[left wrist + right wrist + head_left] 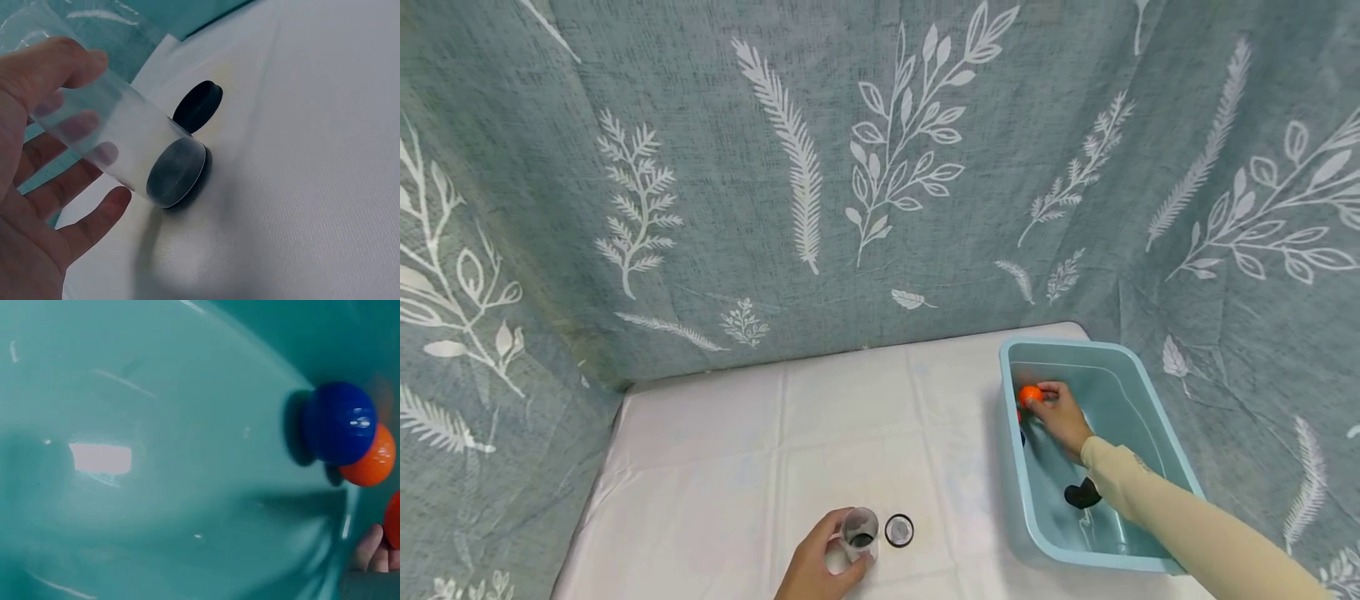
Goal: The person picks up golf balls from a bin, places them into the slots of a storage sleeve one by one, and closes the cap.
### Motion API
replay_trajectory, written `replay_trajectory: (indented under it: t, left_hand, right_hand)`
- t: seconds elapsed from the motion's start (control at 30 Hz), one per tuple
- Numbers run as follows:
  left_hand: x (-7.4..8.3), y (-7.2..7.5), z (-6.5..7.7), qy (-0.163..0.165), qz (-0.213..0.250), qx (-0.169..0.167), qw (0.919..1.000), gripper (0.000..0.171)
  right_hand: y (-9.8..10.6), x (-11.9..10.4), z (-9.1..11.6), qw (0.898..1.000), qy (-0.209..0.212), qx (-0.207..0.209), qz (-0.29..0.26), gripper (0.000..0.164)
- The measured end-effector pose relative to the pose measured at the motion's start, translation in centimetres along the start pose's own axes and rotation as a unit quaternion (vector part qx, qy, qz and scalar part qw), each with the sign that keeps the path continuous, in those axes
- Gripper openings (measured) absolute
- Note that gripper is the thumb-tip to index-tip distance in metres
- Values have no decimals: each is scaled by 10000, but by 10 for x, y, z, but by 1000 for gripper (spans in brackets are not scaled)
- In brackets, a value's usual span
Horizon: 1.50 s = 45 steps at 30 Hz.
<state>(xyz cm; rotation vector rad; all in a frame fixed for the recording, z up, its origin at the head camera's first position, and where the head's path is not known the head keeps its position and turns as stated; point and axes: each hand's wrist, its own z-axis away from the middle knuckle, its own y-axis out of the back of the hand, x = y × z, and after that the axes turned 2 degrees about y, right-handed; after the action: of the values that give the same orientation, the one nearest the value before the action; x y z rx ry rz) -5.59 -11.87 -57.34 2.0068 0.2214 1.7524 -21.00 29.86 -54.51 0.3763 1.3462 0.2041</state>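
Note:
My left hand (pixel 815 560) grips a clear cylindrical container (pixel 860 528) that stands on the white table. In the left wrist view, the thumb and fingers wrap the upper part of this tube, whose bottom end is dark. A round lid with a black rim (pixel 898 530) lies just right of it. Over at the blue bin (pixel 1027 508), my right hand (pixel 1063 419) reaches inside and pinches an orange ball (pixel 1030 395) near the left wall. The right wrist view shows a blue ball (pixel 339 422) and another orange ball (pixel 379 459) close by, against the wall.
A black object (pixel 1081 494) lies on the bin floor, partly covered by the right sleeve (pixel 1157 508). Grey-green cloth with white leaf prints (pixel 842 192) hangs behind the table (pixel 715 475) and along both sides.

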Motion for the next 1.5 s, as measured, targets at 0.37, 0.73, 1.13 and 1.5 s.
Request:
replay_trajectory:
  t: [0.37,0.73,1.13,1.5]
  left_hand:
    - [18,2,-4,548,332,-76,9979,53]
    - [28,1,-12,272,147,449,9985,49]
    - [41,3,-17,164,89,1122,9935,52]
    - [57,7,-18,241,183,942,9951,52]
  right_hand:
    - [20,-24,12,9968,29,-490,-634,49]
    - [36,-57,37,9926,360,-562,-1013,50]
    - [35,-106,63,9804,920,-678,-1603,59]
    - [-21,-149,91,9566,1342,-1418,-2165,52]
